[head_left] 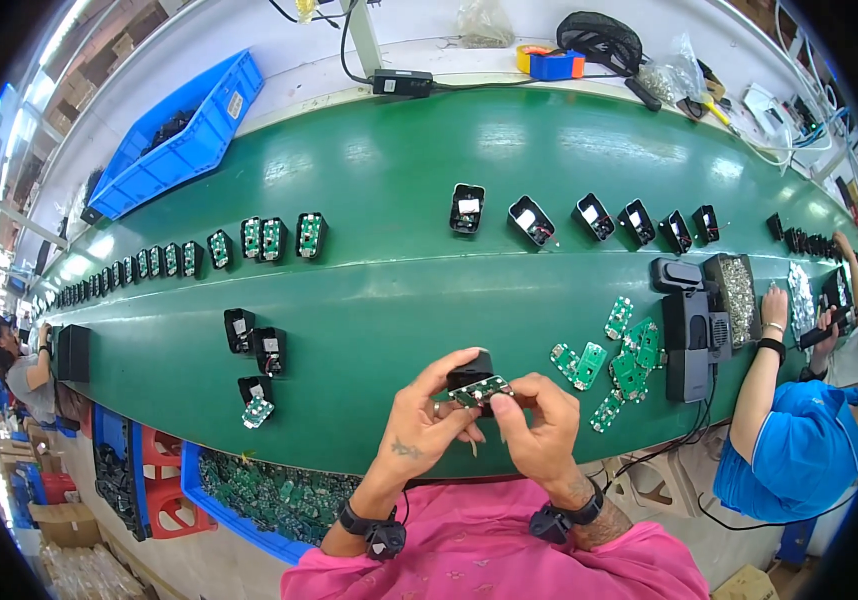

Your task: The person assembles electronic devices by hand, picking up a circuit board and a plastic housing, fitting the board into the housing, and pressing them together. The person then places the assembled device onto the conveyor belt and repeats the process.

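Note:
My left hand [430,412] is closed round a small black plastic housing [471,368], held just above the near part of the green bench. A green circuit board [480,391] lies tilted at the housing's open side. With thumb and fingers my right hand [539,420] pinches the right end of that board. Whether the board is seated in the housing I cannot tell. Right of my hands lies a loose pile of green circuit boards [635,362]. To the left stand a few black housings [270,350], one with a board [257,411] resting on it.
A long row of housings with boards [220,249] runs left; open housings [532,220] stand further right. A blue crate [234,110] sits at the back left, a blue bin of boards [192,480] below the bench. Beside a dark grey device [687,345], a co-worker in blue [799,440] works.

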`<state>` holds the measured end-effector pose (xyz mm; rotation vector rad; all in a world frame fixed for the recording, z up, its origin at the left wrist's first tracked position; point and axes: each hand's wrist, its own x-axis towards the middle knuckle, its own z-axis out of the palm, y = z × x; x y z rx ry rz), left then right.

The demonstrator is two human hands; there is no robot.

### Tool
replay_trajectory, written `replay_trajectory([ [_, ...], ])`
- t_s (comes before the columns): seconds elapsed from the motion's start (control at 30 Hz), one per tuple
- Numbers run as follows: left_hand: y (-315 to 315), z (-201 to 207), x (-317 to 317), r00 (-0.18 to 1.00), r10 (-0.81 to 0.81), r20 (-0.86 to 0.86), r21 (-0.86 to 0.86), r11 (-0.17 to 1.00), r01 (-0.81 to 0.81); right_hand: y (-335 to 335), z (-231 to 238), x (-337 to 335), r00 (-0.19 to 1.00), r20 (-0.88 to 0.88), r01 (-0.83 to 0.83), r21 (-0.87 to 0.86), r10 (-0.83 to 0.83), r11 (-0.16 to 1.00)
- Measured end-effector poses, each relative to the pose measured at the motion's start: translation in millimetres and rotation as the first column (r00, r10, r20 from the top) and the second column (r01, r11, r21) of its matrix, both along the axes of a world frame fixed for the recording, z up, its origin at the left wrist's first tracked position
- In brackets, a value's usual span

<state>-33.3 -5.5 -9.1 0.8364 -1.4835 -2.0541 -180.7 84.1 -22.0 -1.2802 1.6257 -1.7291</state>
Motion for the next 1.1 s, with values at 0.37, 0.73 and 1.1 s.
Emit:
replay_trajectory([
  [0.37, 1.2, 12.8, -10.6, 0.996, 0.087, 0.014, -0.088, 0.992, -0.085, 4.6, 12.9, -14.1, 0.969, 0.248, -0.004, 0.044, -0.007, 0.999],
  [0.73, -2.6, 27.2, -16.2, 0.981, 0.161, 0.107, -0.42, 0.902, -0.102, 4.6, 36.8, -39.9, 0.944, 0.296, -0.219, 0.231, 0.146, 0.948],
  [1.1, 2.8, 14.3, -27.5, 0.961, 0.201, 0.191, -0.628, 0.777, -0.037, 0.9, 37.4, -33.1, 0.978, 0.081, -0.209, 0.324, 0.194, 0.923],
])
